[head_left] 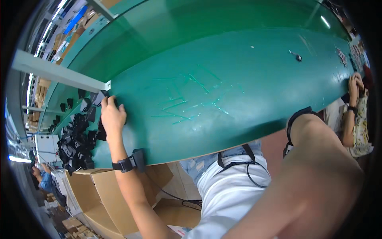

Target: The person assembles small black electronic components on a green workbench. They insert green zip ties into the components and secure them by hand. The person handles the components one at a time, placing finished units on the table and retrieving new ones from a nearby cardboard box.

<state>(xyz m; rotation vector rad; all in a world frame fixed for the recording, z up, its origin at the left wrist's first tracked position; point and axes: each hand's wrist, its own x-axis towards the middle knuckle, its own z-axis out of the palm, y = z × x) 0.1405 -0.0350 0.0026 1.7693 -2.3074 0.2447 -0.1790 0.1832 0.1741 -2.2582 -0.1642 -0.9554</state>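
Note:
My left hand (pixel 113 117) is at the left end of the green table, against the near side of a pile of black plastic parts (pixel 77 139). Its fingers curl over a black plastic part, and dark plastic shows between thumb and forefinger; most of that part is hidden by the hand. An angular black piece (pixel 98 98) lies just beyond the fingertips. A black strap with a small box (pixel 137 160) circles the left wrist. My right forearm (pixel 302 175) fills the lower right, with a black strap (pixel 296 119) on it; the right hand itself does not show.
Thin, clear green-looking strips (pixel 205 89) lie scattered mid-table (pixel 246 123). A small dark object (pixel 298 58) sits farther right. A white metal post (pixel 63 71) rises at the left. Open cardboard boxes (pixel 107 199) stand below the near edge. Another person's hands (pixel 355 85) work at the far right.

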